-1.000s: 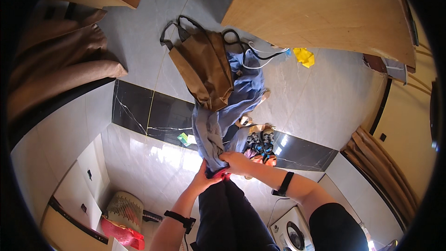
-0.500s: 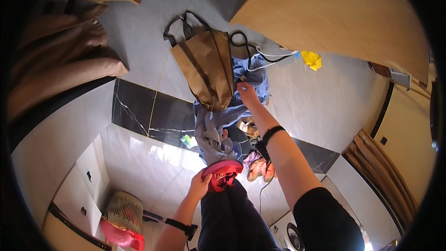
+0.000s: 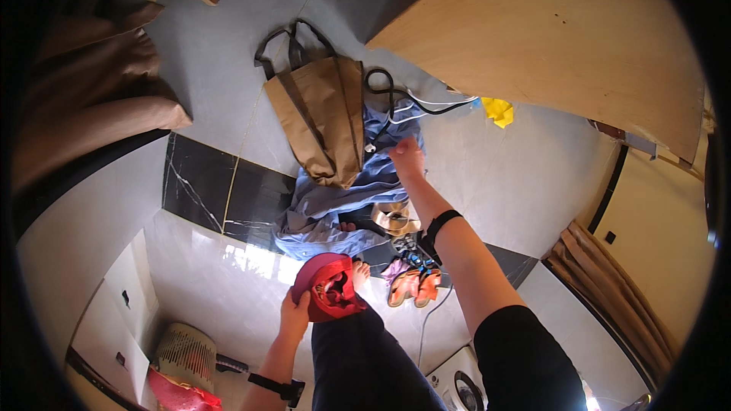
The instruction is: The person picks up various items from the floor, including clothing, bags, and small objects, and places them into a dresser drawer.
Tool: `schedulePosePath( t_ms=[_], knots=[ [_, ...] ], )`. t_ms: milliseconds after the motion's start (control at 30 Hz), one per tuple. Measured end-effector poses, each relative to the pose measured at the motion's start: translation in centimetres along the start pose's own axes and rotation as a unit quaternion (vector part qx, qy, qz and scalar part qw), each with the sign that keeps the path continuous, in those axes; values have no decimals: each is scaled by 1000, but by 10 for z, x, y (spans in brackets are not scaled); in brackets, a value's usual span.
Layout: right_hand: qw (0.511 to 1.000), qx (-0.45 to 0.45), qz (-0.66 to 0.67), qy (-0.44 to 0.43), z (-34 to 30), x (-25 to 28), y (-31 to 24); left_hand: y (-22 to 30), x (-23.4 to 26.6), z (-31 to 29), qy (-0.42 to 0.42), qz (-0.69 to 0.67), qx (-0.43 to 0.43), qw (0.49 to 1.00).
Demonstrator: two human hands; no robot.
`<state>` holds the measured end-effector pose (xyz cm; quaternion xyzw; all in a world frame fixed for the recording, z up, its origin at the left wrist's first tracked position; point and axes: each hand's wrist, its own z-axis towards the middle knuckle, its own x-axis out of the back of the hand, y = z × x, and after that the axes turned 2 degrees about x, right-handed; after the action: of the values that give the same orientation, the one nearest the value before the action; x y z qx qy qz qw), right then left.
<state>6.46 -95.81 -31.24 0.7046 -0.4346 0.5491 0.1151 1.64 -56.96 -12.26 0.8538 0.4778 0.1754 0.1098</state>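
My left hand grips a red cap by its edge, above my leg, with the cap's hollow inside facing up. Farther out, my right hand is closed over the right side of a crumpled blue garment. Its fingers are curled, and whatever they hold is hidden. The garment lies on the floor, partly under a brown bag with black handles. A black cord loops beside the bag, and a small silvery piece rests left of my right hand.
Nearer me are a brown ring-shaped roll and orange shoes. A pale wooden board stands at the far right, with a yellow crumpled thing by its edge. At lower left is a slotted grey basket; a white appliance is lower right.
The red cap has moved left, away from the garment, and turned to show more of its inside. The garment's near part has dropped and spread left. The silvery piece is now apart from my right hand.
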Motion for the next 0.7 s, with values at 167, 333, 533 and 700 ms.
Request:
schedulePosePath(
  t_ms=[167,333,533,700],
  knots=[
    [872,262,-406,83,87,30,75,-3,-14,16,-20,-1,-16,1000],
    [874,93,-427,-213,67,27,103,-9,-18,13,-13,-2,-8,1000],
    [955,33,-214,-204,-79,52,57,15,-17,-15,-21,-17,-17,999],
    [977,62,-95,-182,-199,159,-23,67,-10,-65,-109,6,-34,993]
  ],
)
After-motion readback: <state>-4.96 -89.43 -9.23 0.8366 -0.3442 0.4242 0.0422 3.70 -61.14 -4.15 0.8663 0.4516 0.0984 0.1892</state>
